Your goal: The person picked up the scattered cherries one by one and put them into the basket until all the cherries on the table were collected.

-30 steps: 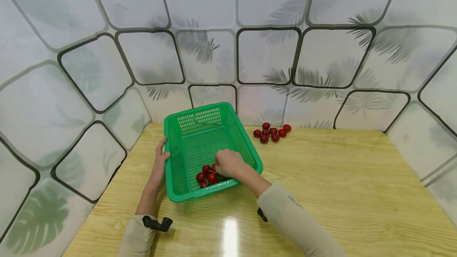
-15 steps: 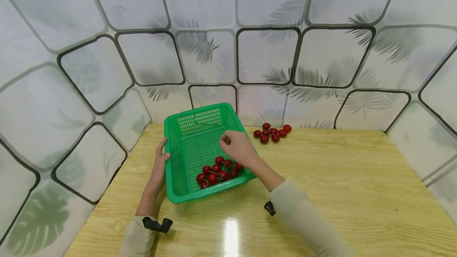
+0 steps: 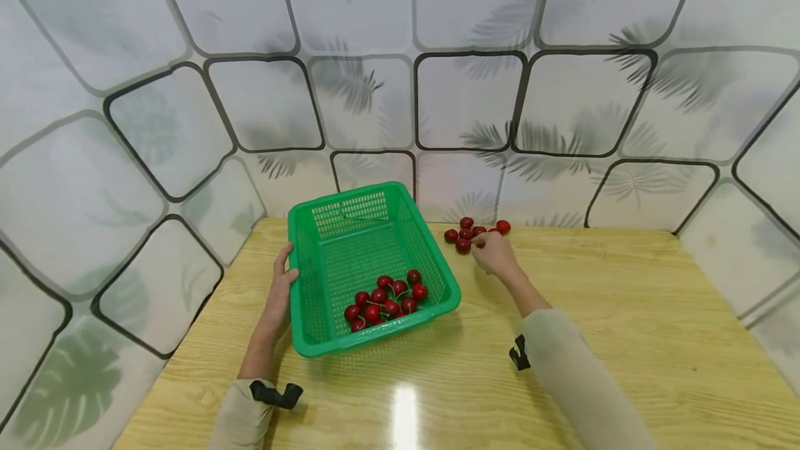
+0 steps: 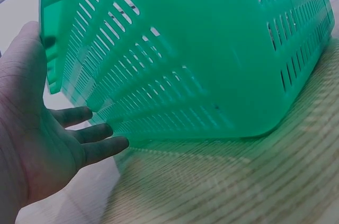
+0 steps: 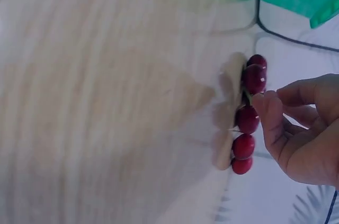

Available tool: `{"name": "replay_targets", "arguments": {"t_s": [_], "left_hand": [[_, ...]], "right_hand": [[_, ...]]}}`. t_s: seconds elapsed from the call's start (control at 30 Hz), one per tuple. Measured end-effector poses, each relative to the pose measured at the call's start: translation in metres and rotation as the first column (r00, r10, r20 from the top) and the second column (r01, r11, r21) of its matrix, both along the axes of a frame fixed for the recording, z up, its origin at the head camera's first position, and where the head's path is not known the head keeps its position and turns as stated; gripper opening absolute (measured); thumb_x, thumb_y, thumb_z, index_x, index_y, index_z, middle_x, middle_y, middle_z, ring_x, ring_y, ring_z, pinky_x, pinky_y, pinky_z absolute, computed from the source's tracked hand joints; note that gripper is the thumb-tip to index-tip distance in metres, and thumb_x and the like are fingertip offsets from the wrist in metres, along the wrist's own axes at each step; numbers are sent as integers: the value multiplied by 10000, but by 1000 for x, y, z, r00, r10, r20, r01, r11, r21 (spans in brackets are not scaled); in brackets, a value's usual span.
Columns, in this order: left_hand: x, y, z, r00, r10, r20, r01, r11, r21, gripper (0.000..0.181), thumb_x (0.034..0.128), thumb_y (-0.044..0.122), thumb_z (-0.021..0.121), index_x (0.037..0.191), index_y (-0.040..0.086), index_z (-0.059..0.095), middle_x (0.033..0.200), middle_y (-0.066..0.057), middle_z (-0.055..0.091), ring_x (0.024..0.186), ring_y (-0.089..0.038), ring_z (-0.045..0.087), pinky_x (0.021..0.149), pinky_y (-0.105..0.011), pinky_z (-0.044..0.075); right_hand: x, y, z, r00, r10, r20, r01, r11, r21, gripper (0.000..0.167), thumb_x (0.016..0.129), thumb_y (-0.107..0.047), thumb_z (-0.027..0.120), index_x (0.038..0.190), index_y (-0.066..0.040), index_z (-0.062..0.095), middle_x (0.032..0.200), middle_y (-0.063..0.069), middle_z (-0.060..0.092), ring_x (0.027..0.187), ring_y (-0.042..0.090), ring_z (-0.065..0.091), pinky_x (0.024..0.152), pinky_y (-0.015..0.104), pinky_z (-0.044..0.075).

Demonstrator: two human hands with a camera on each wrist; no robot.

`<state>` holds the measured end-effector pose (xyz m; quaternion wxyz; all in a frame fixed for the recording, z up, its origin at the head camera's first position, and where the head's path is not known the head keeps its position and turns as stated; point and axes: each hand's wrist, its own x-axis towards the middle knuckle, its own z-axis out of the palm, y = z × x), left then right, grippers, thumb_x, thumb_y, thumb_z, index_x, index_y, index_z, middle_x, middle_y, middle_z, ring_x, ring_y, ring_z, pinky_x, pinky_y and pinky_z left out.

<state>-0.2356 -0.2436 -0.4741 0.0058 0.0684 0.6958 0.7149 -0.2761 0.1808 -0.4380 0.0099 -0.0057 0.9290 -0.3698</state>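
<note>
A green plastic basket (image 3: 375, 342) stands on the table, with several red cherries (image 3: 390, 307) gathered at its near side. My left hand (image 3: 278, 297) rests against the basket's left side. In the left wrist view its fingers (image 4: 106, 149) are fairly straight along the slotted wall, and the thumb lies by the rim. My right hand (image 3: 496, 255) is at a loose group of cherries (image 3: 463, 246) behind and right of the basket. In the right wrist view, thumb and index finger come close together beside a cherry (image 5: 247, 119) and a green stem; whether they pinch it is unclear.
The wooden table (image 3: 625, 325) ends at a patterned cloth wall (image 3: 562, 103) at the back and sides. The loose cherries lie near that back edge. Black camera mounts (image 3: 275, 393) sit on both wrists.
My right hand has come up out of the basket and moved right to the loose cherries, uncovering the cherries inside. The left hand and basket stay in place.
</note>
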Motion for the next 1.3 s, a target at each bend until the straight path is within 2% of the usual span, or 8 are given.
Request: {"name": "replay_targets", "arguments": {"t_s": [0.17, 0.4, 0.67, 0.8, 0.87, 0.97, 1.1, 1.3], "left_hand": [[1, 0, -1, 1000, 0, 1, 0, 1000, 24, 585, 1051, 216, 262, 1594, 219, 44, 1539, -216, 208, 1075, -127, 527, 822, -219, 492], [0, 1, -4, 1000, -27, -12, 27, 1000, -4, 586, 1062, 217, 265, 1597, 216, 26, 1549, -233, 200, 1116, -155, 522, 824, -221, 498], [-1, 0, -5, 999, -36, -9, 36, 999, -6, 576, 1068, 227, 258, 1595, 232, 25, 1527, -254, 236, 1092, -151, 553, 804, -232, 516], [0, -1, -5, 999, -36, -3, 36, 999, -8, 574, 1071, 226, 252, 1596, 233, 20, 1517, -268, 246, 1073, -138, 564, 793, -235, 522], [1, -1, -5, 1000, -30, 0, 30, 1000, -7, 573, 1071, 225, 253, 1596, 236, 25, 1506, -275, 258, 1058, -133, 571, 785, -235, 525], [1, -2, -4, 1000, -27, -2, 27, 1000, -8, 575, 1069, 223, 254, 1597, 235, 25, 1504, -267, 252, 1052, -122, 566, 786, -232, 521], [0, -2, -4, 1000, -23, -4, 23, 1000, 0, 582, 1064, 218, 257, 1597, 219, 24, 1510, -263, 245, 1049, -110, 562, 794, -226, 512], [0, -3, -1, 1000, -21, 0, 21, 1000, 1, 589, 1060, 226, 262, 1597, 219, 22, 1529, -251, 232, 1074, -131, 553, 802, -226, 513]], "right_hand": [[-2, 5, -17, 999, 17, 48, -13, 997, -70, 502, 864, 58, 474, 1360, 95, 540, 690, 116, 570, 444, 91, 424, 465, 234, 424], [0, 2, -28, 998, -20, 67, 26, 995, -92, 658, 789, 101, 466, 1446, 81, 435, 1322, 292, 566, 1085, 330, 587, 589, 237, 459], [-1, 2, -34, 999, -32, 39, 35, 995, -89, 655, 787, 109, 433, 1442, 99, 426, 1351, 294, 546, 1259, 394, 505, 981, 458, 461], [-3, 4, -38, 1000, 3, -30, -3, 1000, 3, 561, 770, 120, 435, 1321, 140, 544, 1199, 292, 625, 1067, 358, 573, 888, 415, 478], [-4, 5, -39, 998, 16, -55, -12, 998, 60, 368, 767, 113, 447, 1076, 135, 645, 956, 270, 615, 878, 327, 532, 758, 374, 443], [-4, 7, -40, 999, 10, -52, -3, 990, 138, 88, 779, 86, 465, 749, 46, 537, 849, 193, 475, 830, 303, 446, 692, 378, 357], [-2, 9, -39, 1000, -28, -5, 28, 978, 206, 137, 829, 47, 475, 806, 49, 609, 1026, 231, 543, 994, 341, 541, 783, 438, 468], [0, 14, -32, 998, -45, -34, 51, 979, 197, 245, 834, 64, 493, 613, -39, 501, 689, 98, 443, 678, 234, 447, 580, 339, 396]]}}
